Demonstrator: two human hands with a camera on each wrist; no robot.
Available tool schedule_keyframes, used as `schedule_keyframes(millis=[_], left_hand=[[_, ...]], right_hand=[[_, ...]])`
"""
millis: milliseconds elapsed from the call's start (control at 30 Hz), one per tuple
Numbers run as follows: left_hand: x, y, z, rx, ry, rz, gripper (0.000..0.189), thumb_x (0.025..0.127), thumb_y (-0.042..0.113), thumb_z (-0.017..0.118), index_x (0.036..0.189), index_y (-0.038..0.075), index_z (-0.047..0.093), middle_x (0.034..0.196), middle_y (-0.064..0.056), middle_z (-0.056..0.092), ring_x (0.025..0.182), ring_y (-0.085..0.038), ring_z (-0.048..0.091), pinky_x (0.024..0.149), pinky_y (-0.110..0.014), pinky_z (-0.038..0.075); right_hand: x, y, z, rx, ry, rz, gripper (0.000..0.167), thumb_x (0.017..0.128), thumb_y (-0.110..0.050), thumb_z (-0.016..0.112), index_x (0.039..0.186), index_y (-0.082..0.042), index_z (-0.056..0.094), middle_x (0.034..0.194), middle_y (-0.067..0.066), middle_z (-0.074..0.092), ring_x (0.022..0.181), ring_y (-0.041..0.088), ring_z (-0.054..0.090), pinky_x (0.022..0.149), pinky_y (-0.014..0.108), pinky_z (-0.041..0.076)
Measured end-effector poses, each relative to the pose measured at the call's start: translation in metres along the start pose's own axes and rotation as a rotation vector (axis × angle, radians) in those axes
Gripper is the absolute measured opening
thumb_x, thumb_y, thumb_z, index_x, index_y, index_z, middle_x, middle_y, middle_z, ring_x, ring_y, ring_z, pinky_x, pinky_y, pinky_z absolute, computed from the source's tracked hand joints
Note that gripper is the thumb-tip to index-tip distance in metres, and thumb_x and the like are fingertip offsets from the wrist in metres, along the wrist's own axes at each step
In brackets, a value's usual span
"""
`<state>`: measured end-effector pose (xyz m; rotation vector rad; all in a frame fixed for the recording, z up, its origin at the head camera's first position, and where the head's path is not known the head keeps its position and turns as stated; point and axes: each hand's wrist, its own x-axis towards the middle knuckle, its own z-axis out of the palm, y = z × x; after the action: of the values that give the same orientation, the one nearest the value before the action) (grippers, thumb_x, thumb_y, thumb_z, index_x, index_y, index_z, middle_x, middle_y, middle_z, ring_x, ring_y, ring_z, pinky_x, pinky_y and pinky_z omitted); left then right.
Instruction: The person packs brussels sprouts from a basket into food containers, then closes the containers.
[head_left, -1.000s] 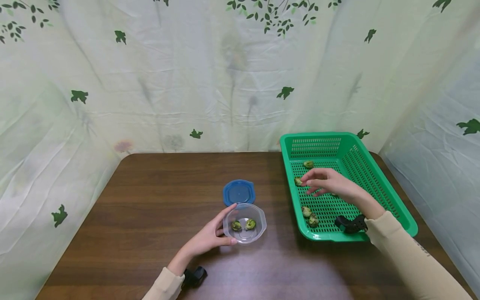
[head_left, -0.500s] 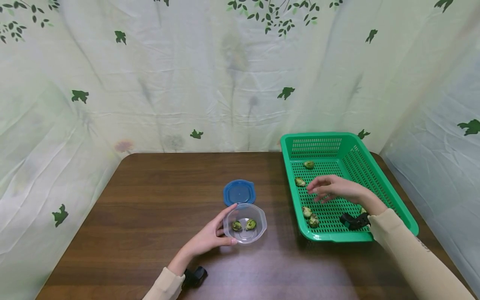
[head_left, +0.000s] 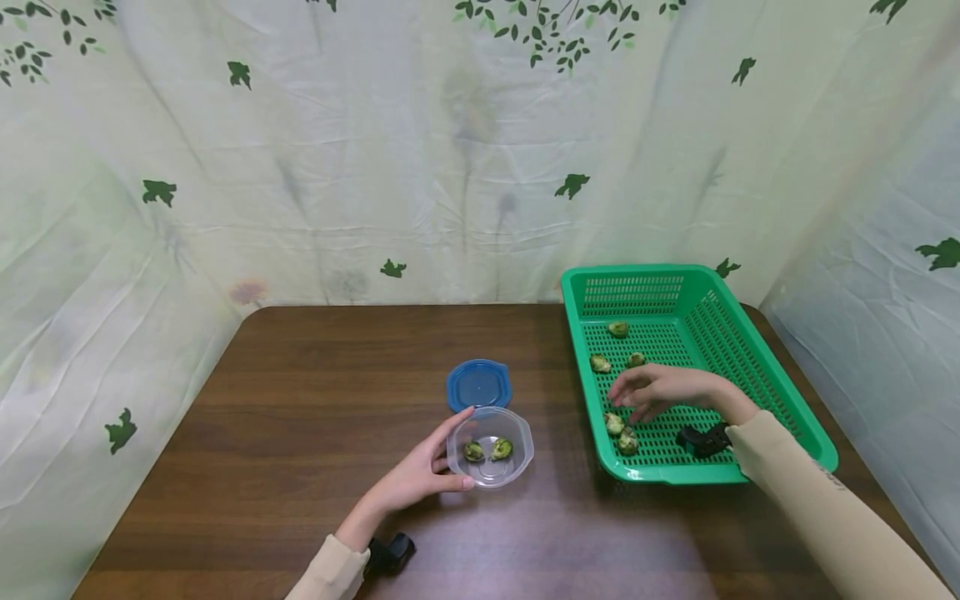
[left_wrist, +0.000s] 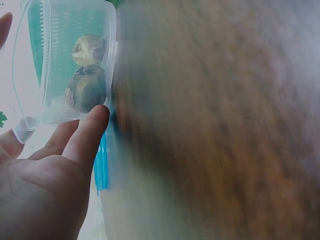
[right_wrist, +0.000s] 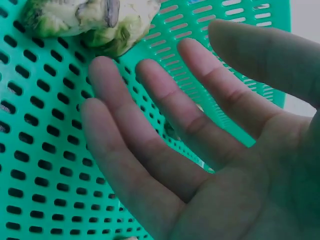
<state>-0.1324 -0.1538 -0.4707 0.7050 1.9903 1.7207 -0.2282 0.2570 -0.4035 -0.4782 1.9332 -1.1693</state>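
My left hand [head_left: 416,477] holds a clear plastic container [head_left: 527,454] on the table, thumb and fingers around its left side. Two Brussels sprouts [head_left: 501,449] lie inside it; in the left wrist view one sprout [left_wrist: 87,90] sits just above a fingertip. My right hand [head_left: 667,387] hovers over the green basket [head_left: 722,323], holding nothing. Its fingers [right_wrist: 165,95] are spread and slightly bent, palm visible in the right wrist view. Close to the fingertips are two sprouts [right_wrist: 122,35] near the basket's left wall. More sprouts [head_left: 618,329] lie toward the back of the basket.
A blue lid [head_left: 478,385] lies flat on the brown wooden table [head_left: 337,367], just behind the container. The basket's raised left wall [head_left: 581,375] stands between the two hands. A leaf-patterned curtain [head_left: 420,167] hangs behind the table.
My right hand has drawn back from the left-wall sprout and moved nearer the front pair, uncovering another sprout behind it. The left hand and container have stayed put.
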Motion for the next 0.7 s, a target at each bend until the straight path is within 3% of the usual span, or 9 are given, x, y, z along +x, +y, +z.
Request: schedule_keyframes(millis=[300, 700], left_hand=[[0.000, -0.001, 0.000, -0.016, -0.007, 0.005, 0.089, 0.087, 0.008, 0.071, 0.154, 0.017, 0.014, 0.153, -0.023, 0.020, 0.135, -0.040, 0.030, 0.098, -0.038, 0.043], [0.000, -0.002, 0.002, -0.016, -0.002, -0.006, 0.090, 0.086, 0.011, 0.073, 0.154, 0.019, 0.014, 0.153, -0.020, 0.021, 0.135, -0.038, 0.031, 0.097, -0.033, 0.043]], right_hand=[[0.006, -0.001, 0.005, -0.037, -0.060, 0.033, 0.030, 0.097, -0.011, 0.053, 0.122, 0.005, 0.053, 0.115, 0.014, 0.058, 0.095, 0.031, 0.062, 0.084, 0.044, 0.051], [0.012, 0.003, 0.009, -0.028, -0.052, 0.038, 0.022, 0.095, -0.006, 0.055, 0.114, 0.004, 0.058, 0.101, 0.012, 0.061, 0.081, 0.025, 0.058, 0.078, 0.044, 0.053]])
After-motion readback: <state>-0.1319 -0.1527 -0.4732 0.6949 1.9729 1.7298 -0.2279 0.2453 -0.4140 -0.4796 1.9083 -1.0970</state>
